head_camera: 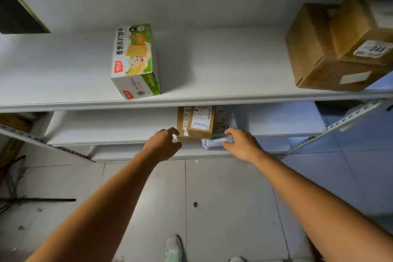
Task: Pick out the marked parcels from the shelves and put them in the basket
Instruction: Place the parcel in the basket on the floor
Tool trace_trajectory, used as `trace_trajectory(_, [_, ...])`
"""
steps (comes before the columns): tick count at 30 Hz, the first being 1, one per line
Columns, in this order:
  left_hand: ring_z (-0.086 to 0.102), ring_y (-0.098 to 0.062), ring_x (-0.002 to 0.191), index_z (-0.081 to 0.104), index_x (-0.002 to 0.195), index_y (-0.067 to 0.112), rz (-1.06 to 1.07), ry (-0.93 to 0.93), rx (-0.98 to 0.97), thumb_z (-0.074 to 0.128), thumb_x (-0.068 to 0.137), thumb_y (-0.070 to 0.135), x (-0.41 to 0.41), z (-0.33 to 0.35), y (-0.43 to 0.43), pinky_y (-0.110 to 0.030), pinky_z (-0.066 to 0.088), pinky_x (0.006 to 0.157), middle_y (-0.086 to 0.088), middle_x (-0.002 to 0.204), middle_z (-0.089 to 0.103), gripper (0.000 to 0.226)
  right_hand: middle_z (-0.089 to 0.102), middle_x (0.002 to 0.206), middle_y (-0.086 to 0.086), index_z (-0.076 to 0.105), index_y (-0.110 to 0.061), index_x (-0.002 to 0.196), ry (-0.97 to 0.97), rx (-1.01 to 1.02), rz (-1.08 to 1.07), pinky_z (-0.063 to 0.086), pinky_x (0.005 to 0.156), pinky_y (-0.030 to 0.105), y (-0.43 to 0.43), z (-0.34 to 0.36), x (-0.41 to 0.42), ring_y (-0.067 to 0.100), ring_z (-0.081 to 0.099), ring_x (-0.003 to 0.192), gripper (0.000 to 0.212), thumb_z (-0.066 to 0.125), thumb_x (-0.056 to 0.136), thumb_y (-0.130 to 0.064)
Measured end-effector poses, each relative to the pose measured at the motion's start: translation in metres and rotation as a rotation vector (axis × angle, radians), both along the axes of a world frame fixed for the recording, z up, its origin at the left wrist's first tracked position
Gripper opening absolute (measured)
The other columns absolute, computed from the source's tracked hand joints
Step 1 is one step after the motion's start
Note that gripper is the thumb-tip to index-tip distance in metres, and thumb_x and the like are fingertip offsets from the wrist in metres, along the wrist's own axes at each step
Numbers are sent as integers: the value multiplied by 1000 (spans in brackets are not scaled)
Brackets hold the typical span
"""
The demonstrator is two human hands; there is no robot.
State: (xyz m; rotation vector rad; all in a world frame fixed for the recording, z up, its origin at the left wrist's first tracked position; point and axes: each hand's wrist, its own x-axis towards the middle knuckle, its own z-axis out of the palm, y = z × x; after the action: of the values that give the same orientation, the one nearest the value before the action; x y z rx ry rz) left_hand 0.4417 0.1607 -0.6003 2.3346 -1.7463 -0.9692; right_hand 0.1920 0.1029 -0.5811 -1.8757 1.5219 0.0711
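At the front edge of the lower shelf (106,132) the right hand (240,144) pinches the right end of the grey parcel (212,144), which lies lengthwise left-to-right, while the left hand (162,144), fingers curled, meets the brown boxes (197,125), grip unclear.

On the lower shelf (119,132), a labelled brown carton (200,122). At its bottom left corner, the left hand (162,144), fingers curled, tips at the cardboard; grip unclear. Just beside its bottom right corner, a pale grey mailer (212,144), pinched by the right hand (241,143). One shelf above and to the carton's left, a green-and-white biscuit box (135,61); above and well right, stacked cardboard boxes (308,49). Below the carton, grey floor tiles (223,198).
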Motion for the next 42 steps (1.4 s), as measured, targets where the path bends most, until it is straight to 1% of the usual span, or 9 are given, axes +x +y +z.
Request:
trace_trajectory(7, [60,-26,106,55,133,23,111,94,-31,68,90,38,11,-63,-49,-33,52,85,-8,127,63,47,60,134,7,50,-20,139,-50,-11,-43,50,96,37,-43,-58,29,27,59,117,50,64,93,-31])
trace_trajectory(12, [62,-29,105,57,128,23,80,146,-55,66,91,42,6,-107,-84,-39,55,87,-9,123,65,44,61,132,7,48,-18,140,-66,-30,-102,49,94,37,-66,-102,42,30,58,118,52,64,93,-34])
trace_trajectory(16, [62,-25,105,52,135,23,126,220,-106,71,87,46,4,-133,-101,-36,53,87,-5,118,67,57,62,132,7,49,-14,139,-142,4,-188,49,92,34,-80,-128,51,28,60,116,58,67,91,-40])
trace_trajectory(21, [66,-18,90,51,137,22,204,350,-130,77,84,32,-1,-150,-110,-19,48,67,-1,105,69,60,59,136,10,47,-10,141,-260,41,-307,40,83,21,-87,-150,57,23,58,116,64,76,86,-26])
trace_trajectory(24, [68,-23,96,51,135,24,296,469,-122,82,80,24,-4,-154,-113,-32,56,81,-4,107,69,63,60,132,8,49,-11,139,-324,40,-373,35,76,14,-87,-151,57,12,52,100,62,77,84,-16])
trace_trajectory(27, [67,-25,99,48,133,25,379,578,-116,84,77,17,-10,-154,-109,-39,57,85,-6,106,66,66,61,128,8,52,-11,135,-374,12,-426,33,70,10,-85,-149,51,11,50,95,59,78,82,-11])
trace_trajectory(34, [65,-30,104,49,129,22,416,721,-37,84,74,4,-34,-114,-88,-50,57,90,-7,113,62,67,57,110,-2,53,-10,131,-387,41,-417,39,79,19,-57,-107,21,11,53,97,56,78,81,-10])
trace_trajectory(38, [64,-31,107,47,129,24,378,726,9,81,76,3,-58,-78,-75,-50,56,92,-11,120,61,67,60,112,0,53,-10,129,-405,52,-466,41,78,21,-36,-79,-4,13,58,99,55,79,81,-10])
trace_trajectory(42, [62,-28,108,42,140,28,262,701,50,79,80,4,-98,-38,-59,-45,58,88,-6,118,59,74,56,110,-2,51,-11,132,-387,32,-510,37,77,19,-6,-40,-44,10,51,98,56,78,82,-10])
